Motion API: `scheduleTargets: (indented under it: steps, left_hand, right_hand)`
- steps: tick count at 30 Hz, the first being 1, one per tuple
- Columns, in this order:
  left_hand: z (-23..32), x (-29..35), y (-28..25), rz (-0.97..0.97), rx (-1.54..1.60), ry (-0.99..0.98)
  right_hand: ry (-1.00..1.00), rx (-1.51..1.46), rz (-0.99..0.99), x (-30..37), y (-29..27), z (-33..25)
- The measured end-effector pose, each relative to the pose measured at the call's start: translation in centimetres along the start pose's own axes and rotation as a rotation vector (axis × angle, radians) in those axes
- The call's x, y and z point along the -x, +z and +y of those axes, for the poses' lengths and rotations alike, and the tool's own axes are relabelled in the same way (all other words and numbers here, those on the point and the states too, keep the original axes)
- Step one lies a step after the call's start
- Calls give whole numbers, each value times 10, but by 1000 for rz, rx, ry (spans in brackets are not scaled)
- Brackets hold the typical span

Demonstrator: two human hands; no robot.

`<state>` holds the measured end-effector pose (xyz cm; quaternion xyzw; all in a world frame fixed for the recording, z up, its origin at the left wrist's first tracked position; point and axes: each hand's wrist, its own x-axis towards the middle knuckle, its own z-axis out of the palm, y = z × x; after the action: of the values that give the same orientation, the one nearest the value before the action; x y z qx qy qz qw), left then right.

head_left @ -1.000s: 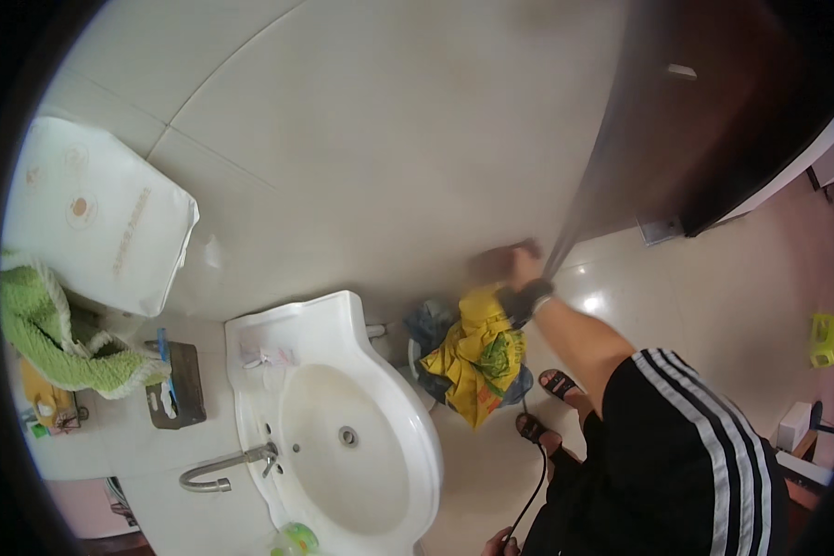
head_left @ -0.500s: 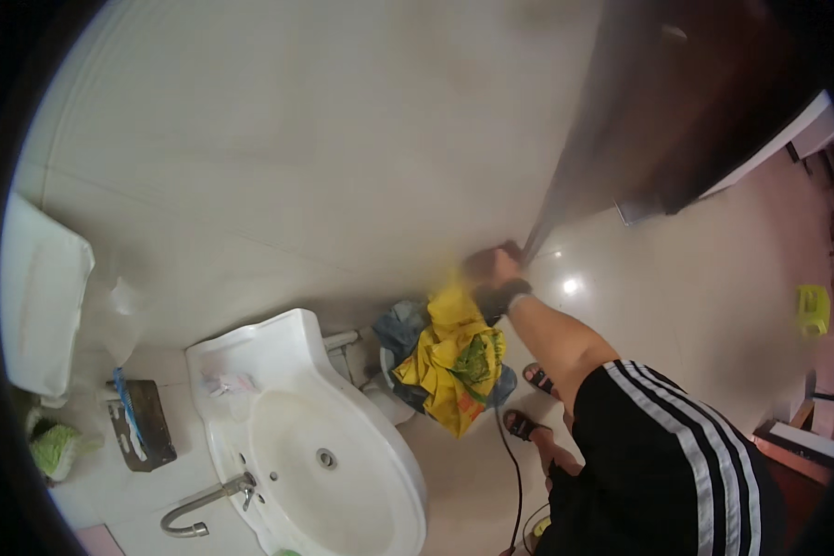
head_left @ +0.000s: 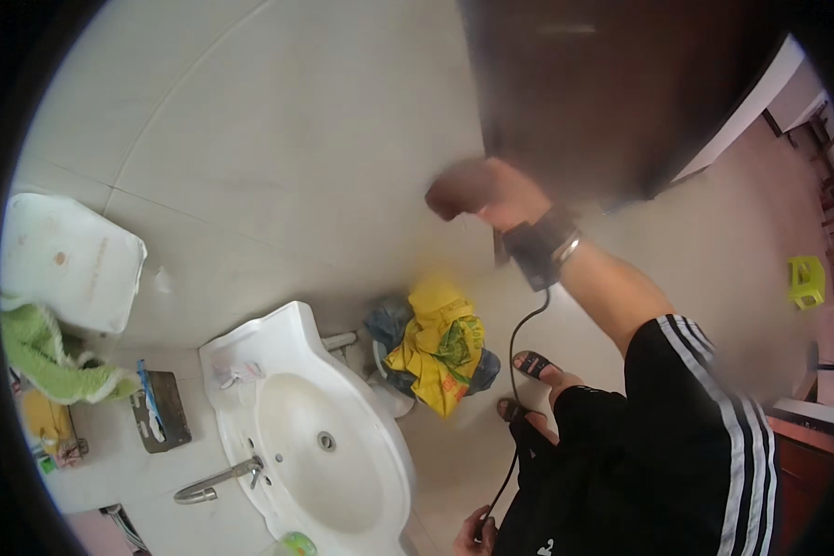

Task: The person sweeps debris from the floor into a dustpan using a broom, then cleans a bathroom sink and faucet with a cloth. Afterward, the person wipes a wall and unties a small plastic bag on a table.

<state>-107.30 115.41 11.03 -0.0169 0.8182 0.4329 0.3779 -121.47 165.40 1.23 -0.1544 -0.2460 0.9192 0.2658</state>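
Observation:
My right hand [head_left: 505, 195] reaches out beside the pale tiled wall, close to the edge of a dark brown door [head_left: 602, 102]. Blurred by motion, it is closed on a dark reddish-brown cloth [head_left: 456, 190]. A black strap with a small box [head_left: 537, 246] sits on that wrist, along with a bracelet. From the box a thin black cable [head_left: 519, 343] hangs down past my legs. At the lower edge, my left hand [head_left: 473, 536] is closed around this cable.
A white washbasin [head_left: 329, 445] with a metal tap stands at the left. Beside it is a bin with a yellow plastic bag [head_left: 440, 343] over it. A green towel [head_left: 56, 361] and a white box [head_left: 69, 259] are at the far left. A lime-green stool [head_left: 806, 283] stands at the right.
My right hand has risen from near the yellow bag, up along the wall, with the cloth. My left hand, on the cable, has come further into view. The whole view has shifted slightly.

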Motion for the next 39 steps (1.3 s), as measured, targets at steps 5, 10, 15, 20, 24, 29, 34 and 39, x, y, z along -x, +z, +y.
scheduleTargets:
  steps: [5, 10, 15, 20, 24, 29, 34, 39]
  left_hand:
    - [-12, -4, 0, -28, -154, 322]
    - [-22, -16, -5, -222, -354, 504]
    - [-34, -41, -5, -385, -590, 357]
    - [-43, -74, 11, -442, -829, 472]
    - [-31, -118, 39, -551, -694, 552]
    - [19, -204, 55, -655, -823, 687]
    - [55, -296, 113, -644, -995, 813]
    - [106, -377, 166, -853, -762, 1257]
  right_hand:
    - [-424, 15, -39, 96, 64, -96]
    - [-681, 266, -52, 210, 44, -123]
    - [-334, 203, 504, 280, -36, -72]
    - [-11, -80, 682, 312, -100, -33]
    - [-187, -54, 731, 309, -111, -52]
    - [-300, -138, 741, 315, -116, -74]
    - [-619, -192, 798, 324, -152, -71]
    - [-980, -199, 910, 325, -174, -41]
